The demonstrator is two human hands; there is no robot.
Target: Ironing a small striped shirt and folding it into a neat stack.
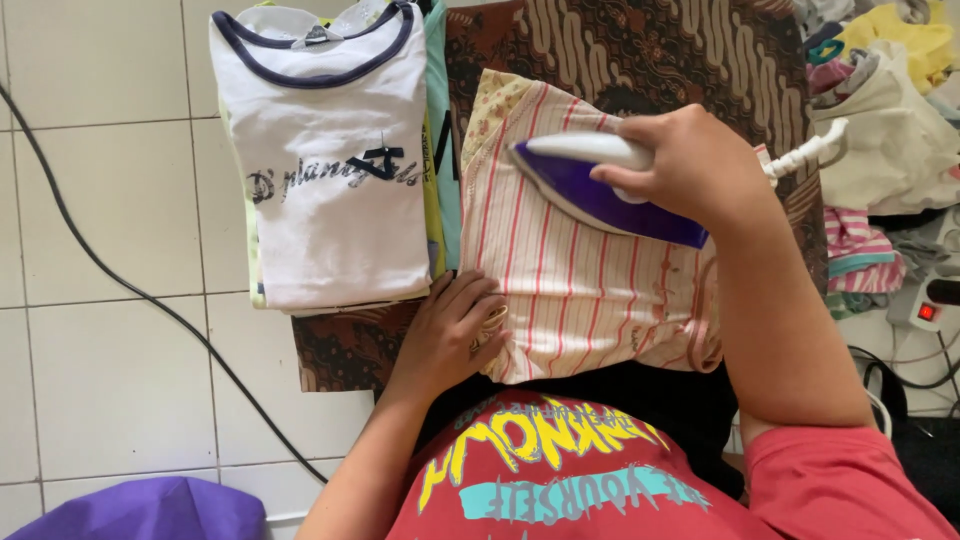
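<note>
The right hand (690, 165) grips the purple iron (600, 195) on the striped garment (580, 290), the left hand (450, 335) lying flat on its edge; ironing seems midway.

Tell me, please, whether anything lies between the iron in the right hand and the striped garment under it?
Nothing visible does. The right hand grips the purple and white iron, whose sole sits straight on the striped garment. The left hand presses the garment's near left edge, clear of the iron. The folded white shirt lies off to the left.
</note>
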